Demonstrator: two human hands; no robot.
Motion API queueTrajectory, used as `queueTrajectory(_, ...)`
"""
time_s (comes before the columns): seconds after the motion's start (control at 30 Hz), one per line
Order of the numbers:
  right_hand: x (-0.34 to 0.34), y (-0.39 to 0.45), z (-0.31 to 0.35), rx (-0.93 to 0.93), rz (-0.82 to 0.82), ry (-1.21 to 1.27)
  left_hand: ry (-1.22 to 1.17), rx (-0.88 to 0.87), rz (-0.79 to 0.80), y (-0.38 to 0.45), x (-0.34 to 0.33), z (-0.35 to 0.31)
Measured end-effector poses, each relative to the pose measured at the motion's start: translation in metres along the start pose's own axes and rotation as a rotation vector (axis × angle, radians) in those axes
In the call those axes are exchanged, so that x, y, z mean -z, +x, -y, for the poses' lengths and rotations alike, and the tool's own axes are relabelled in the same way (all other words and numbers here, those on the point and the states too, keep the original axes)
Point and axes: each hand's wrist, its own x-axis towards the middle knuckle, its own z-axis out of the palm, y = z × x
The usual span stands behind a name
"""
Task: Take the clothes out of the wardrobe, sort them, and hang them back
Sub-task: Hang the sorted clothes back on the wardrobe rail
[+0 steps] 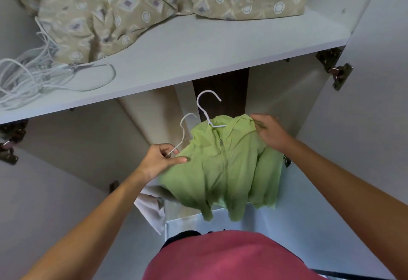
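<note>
The left hand (160, 160) is pinching a spare hanger (183, 134); the right hand (270, 131) is gripping the green jacket (220, 169), probably next hooking it onto the rail.

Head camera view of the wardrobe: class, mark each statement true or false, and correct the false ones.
1. The green zip jacket is on a white hanger. True.
2. The left hand holds nothing. False: it pinches a second white hanger.
3. The right hand grips the jacket near its shoulder. True.
4. The shelf holds folded towels. False: patterned beige bedding and a bundle of white hangers lie there.
</note>
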Motion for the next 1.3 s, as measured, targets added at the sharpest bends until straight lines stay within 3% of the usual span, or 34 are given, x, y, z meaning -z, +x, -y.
queueTrajectory(0.13, -0.028, 0.017, -0.039, -0.052, -0.005, 0.002, -0.004, -0.002, 0.021, -0.009, -0.012, 0.001)
queueTrajectory(0.3, -0.038, -0.012, 0.005, -0.115, -0.254, -0.143, -0.081, -0.017, 0.001, -0.016, -0.032, -0.003)
queueTrajectory(0.4, -0.052, -0.025, 0.037, -0.147, -0.383, -0.072, -0.109, -0.022, -0.044, -0.014, -0.05, -0.012)
queueTrajectory(0.47, -0.066, -0.026, 0.059, -0.208, -0.326, 0.121, -0.142, -0.025, -0.072, -0.011, -0.06, -0.018)
queueTrajectory(0.57, -0.076, -0.022, 0.094, -0.448, 0.016, 0.654, -0.152, -0.056, -0.073, -0.004, -0.071, -0.024)
queueTrajectory(0.63, -0.08, -0.018, 0.108, -0.529, 0.14, 0.824, -0.153, -0.071, -0.051, -0.002, -0.076, -0.029)
queueTrajectory(0.77, -0.083, -0.011, 0.112, -0.547, 0.076, 0.835, -0.153, -0.084, -0.057, 0.0, -0.081, -0.033)
queueTrajectory(1.13, -0.079, 0.008, 0.088, -0.575, 0.1, 0.783, -0.273, -0.038, -0.082, 0.011, -0.084, -0.039)
queueTrajectory(1.3, -0.057, 0.011, 0.068, -0.519, -0.028, 0.552, -0.142, -0.02, -0.174, 0.027, -0.065, -0.033)
